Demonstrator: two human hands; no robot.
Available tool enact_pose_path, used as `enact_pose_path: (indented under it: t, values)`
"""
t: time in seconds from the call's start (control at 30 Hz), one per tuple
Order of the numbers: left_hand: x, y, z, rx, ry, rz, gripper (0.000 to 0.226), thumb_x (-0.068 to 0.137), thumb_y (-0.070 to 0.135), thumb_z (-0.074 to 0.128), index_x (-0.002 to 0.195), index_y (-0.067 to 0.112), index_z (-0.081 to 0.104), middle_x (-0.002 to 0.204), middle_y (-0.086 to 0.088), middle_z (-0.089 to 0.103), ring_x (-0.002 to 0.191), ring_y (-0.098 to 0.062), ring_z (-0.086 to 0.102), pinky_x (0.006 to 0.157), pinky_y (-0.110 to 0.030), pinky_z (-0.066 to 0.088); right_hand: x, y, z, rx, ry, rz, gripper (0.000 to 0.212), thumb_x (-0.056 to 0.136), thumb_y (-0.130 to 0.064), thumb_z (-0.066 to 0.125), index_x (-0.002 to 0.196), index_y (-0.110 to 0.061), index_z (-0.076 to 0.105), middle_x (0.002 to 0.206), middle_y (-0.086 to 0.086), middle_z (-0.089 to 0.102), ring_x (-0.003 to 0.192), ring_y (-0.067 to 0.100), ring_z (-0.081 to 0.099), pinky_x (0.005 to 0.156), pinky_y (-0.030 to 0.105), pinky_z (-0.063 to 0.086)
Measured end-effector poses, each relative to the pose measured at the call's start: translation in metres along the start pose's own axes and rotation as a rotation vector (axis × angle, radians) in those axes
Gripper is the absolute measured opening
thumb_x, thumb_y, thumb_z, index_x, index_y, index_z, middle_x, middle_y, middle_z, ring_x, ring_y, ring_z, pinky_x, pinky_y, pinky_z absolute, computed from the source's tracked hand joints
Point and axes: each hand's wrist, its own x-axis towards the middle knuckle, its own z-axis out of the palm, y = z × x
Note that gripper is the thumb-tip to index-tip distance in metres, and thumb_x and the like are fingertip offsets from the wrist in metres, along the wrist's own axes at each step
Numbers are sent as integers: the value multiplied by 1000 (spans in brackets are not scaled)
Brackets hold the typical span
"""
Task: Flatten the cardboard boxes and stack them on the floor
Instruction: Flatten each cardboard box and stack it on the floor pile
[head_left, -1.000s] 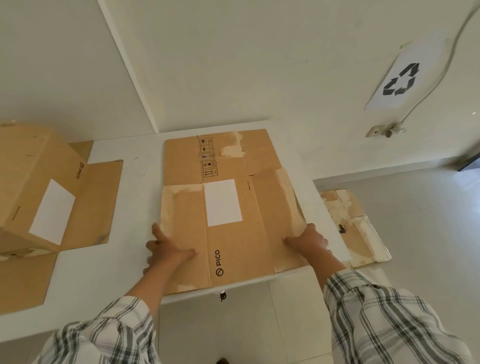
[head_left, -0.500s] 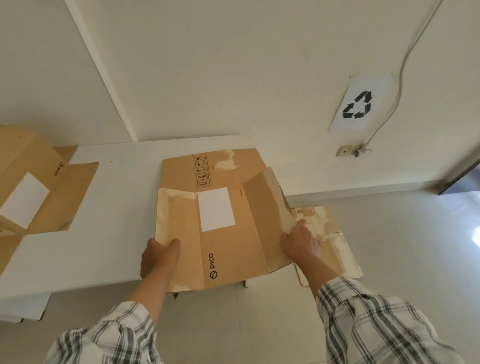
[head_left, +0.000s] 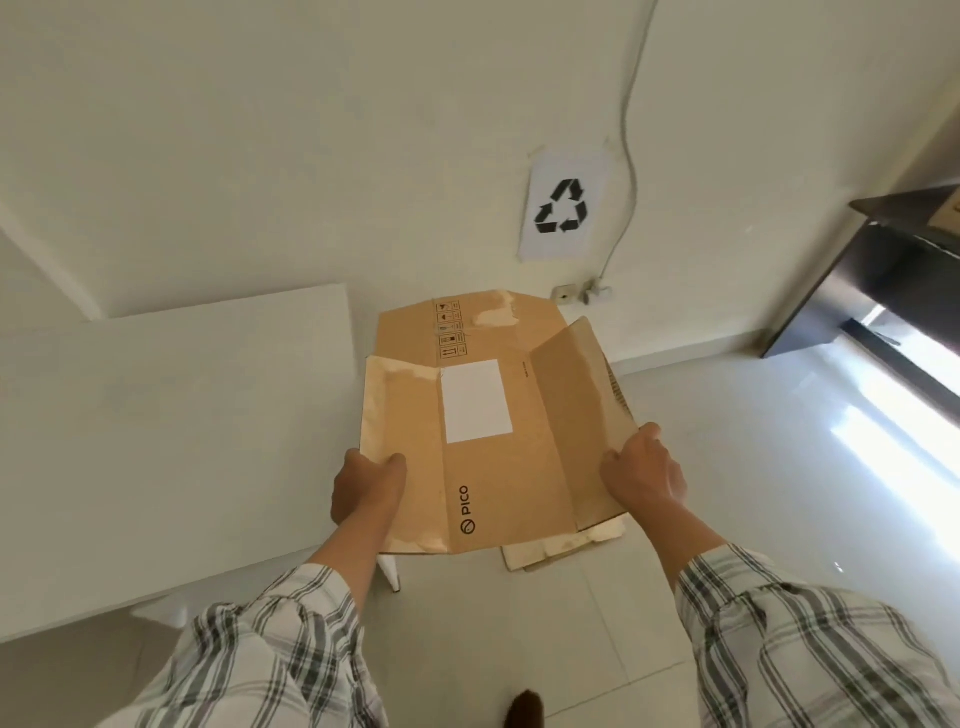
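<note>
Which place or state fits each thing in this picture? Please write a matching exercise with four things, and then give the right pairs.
Things:
1. flattened box
2. recycling sign
3. cardboard pile
4. table

Places or states:
A. on the wall
B. on the floor, partly hidden by the held box
C. gripped by the left hand and the right hand
D. white, at the left of the view

Pairs: 1-C, 2-A, 3-B, 4-D.
</note>
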Motion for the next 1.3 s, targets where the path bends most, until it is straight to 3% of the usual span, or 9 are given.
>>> enact_pose_path:
  t: [0.13, 0.3, 0.53, 0.7, 0.97, 1.1, 1.23, 1.3]
  values:
    - [7, 47, 67, -7, -38, 20, 31, 84, 37, 58, 105, 15, 50, 96, -5, 62, 82, -30, 61, 77, -40, 54, 67, 26, -18, -20, 26, 27, 31, 96, -23, 51, 118, -7, 36, 117, 14, 59, 104, 38, 60, 74, 40, 43]
    - [27, 93, 150, 4, -61, -25, 38, 86, 37, 58, 113, 10, 55, 95, -5, 59, 80, -29, 58, 68, -35, 48, 161, 46, -24, -88, 8, 38, 36, 97, -23, 52, 124, -6, 36, 117, 13, 59, 104, 37, 60, 73, 37, 42]
    - [66, 109, 254, 19, -56, -109, 36, 79, 25, 56, 111, 10, 54, 99, -9, 63, 82, -30, 60, 72, -38, 52, 284, 82, 27, -114, -101, 27, 36, 97, -22, 51, 125, -6, 35, 117, 14, 58, 104, 37, 60, 73, 38, 41]
    - [109, 65, 359, 57, -48, -200, 41, 79, 19, 59, 117, 10, 48, 98, -8, 60, 81, -30, 59, 68, -37, 49, 363, 130, 120, -136, -170, 23, 34, 97, -19, 49, 124, -6, 34, 118, 16, 59, 107, 38, 59, 75, 38, 40]
    - [197, -70, 557, 35, -30, -266, 42, 82, 16, 59, 122, 9, 47, 96, -8, 61, 79, -29, 60, 65, -35, 50, 482, 224, 329, -151, -240, -44, 31, 97, -17, 50, 123, -6, 36, 120, 17, 58, 107, 39, 60, 83, 45, 48]
    - [235, -136, 631, 67, -88, -270, 43, 84, 11, 58, 126, 9, 46, 93, -6, 58, 76, -25, 57, 58, -30, 44, 514, 270, 425, -159, -283, -44, 32, 96, -13, 50, 123, -9, 35, 120, 17, 59, 105, 38, 61, 87, 48, 52]
    - [258, -191, 676, 248, -186, -262, 57, 82, 11, 61, 136, 12, 43, 118, -10, 60, 98, -29, 60, 71, -33, 47, 518, 308, 489, -272, -329, -192, 70, 96, -4, 45, 147, -36, 10, 120, 10, 54, 84, 27, 59, 67, 37, 49]
    - [267, -214, 688, 312, -190, -260, 59, 80, 11, 62, 137, 12, 43, 123, -10, 59, 107, -31, 60, 80, -37, 51, 520, 321, 510, -350, -351, -268, 75, 97, -2, 41, 147, -47, 8, 123, 10, 45, 78, 23, 55, 63, 33, 44]
